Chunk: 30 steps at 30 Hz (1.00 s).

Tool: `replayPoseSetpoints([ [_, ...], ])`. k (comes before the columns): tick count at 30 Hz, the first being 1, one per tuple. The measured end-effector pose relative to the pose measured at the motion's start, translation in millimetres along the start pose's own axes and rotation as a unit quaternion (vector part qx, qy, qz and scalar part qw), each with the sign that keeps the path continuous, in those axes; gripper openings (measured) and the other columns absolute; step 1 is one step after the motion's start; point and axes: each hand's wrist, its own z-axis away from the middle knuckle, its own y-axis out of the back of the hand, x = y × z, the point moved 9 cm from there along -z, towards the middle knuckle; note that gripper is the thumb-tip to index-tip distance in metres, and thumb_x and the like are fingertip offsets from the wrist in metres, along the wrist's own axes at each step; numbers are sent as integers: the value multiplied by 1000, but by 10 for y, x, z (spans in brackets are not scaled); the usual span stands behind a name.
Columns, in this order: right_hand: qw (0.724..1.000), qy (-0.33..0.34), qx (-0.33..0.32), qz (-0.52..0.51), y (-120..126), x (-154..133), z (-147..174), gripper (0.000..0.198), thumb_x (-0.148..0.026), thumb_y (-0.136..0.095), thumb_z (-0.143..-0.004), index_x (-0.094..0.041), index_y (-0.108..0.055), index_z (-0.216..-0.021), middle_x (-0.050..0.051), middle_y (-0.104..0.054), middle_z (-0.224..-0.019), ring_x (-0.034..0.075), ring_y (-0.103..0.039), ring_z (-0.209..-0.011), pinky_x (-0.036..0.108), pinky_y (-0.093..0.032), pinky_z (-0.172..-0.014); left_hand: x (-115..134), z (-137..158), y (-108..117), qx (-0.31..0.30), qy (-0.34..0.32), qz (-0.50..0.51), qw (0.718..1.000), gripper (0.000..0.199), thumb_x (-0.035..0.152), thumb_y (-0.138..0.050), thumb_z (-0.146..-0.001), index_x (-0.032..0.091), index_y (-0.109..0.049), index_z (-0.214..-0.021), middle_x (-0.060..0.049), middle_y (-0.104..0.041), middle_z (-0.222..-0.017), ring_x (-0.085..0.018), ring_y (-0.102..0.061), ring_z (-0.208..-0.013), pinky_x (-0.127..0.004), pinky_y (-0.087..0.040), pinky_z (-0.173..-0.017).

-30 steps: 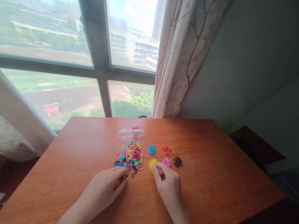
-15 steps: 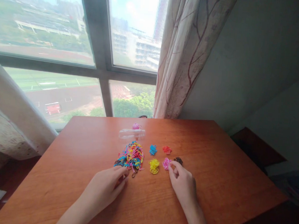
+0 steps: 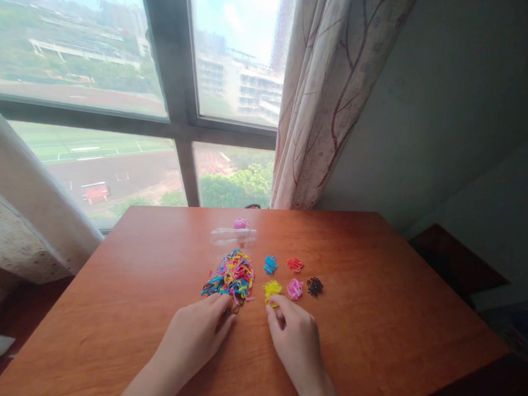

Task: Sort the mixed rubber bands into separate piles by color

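Adjoining mixed pile (image 3: 231, 273), left grip (image 3: 197, 327); yellow bands (image 3: 272, 288), right grip (image 3: 297, 333). Both half-curled, holds unclear.

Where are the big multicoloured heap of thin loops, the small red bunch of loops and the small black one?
Big multicoloured heap of thin loops (image 3: 233, 273): head view, middle of the heap.
Small red bunch of loops (image 3: 295, 265): head view, its centre.
Small black bunch of loops (image 3: 315, 286): head view, its centre.

Extends both forearms (image 3: 161, 372) from the near side of the yellow pile (image 3: 272, 288). Holds left hand (image 3: 201, 326) to its near left, with thumb and fingers curled. Angles right hand (image 3: 299, 329) in from its near right, with thumb and forefinger bent at its edge.
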Motion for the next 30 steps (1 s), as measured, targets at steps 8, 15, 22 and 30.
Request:
replayPoseSetpoints([
  [8, 997, 31, -64, -2, -256, -401, -19, 16, -15, -56, -88, -24, -66, -94, -3, -69, -72, 14, -64, -64, 22, -34, -59, -104, 11, 84, 15, 3, 2, 1000, 15, 26, -44, -92, 25, -59, -89, -2, -70, -92, -17, -67, -80, -23, -41, -66],
  [15, 996, 26, -89, 6, -362, -423, 1, 12, -14, -56, -87, -24, -62, -84, -4, -67, -71, 13, -62, -64, 23, -30, -58, -175, 36, 114, 1, 2, 11, 1000, 15, 28, -46, -90, 25, -60, -87, -2, -70, -90, -18, -67, -80, -24, -41, -66],
  [22, 997, 35, -74, 2, -379, -400, 42, 14, -14, -53, -87, -23, -61, -80, -4, -66, -70, 11, -60, -60, 23, -29, -56, -257, 20, 164, 30, 13, 13, 999, 16, 28, -45, -91, 25, -60, -90, -1, -70, -95, -17, -67, -83, -24, -40, -67],
  [30, 997, 23, -74, -15, -394, -384, 55, 15, -15, -52, -88, -24, -61, -81, -4, -66, -70, 12, -60, -62, 23, -29, -58, -218, -22, 82, 45, 17, -86, 995, 23, 29, -36, -98, 25, -58, -96, -3, -69, -101, -20, -69, -88, -24, -38, -60],
])
